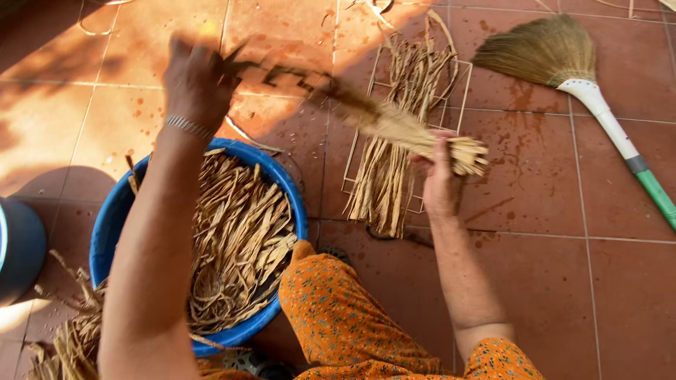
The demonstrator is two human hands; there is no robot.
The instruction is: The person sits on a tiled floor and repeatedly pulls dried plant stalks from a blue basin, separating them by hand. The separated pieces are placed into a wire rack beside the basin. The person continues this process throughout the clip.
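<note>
Right hand (440,176) clenched on a bundle of straw strips (394,127), held above the tiled floor (563,295); left hand (201,81) pinching its blurred far end. Risk of loose strips slipping out, scattering beside blue basin (113,218).

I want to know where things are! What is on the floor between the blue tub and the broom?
A wire rack holding dried straw strips, seen from the head camera.
</note>
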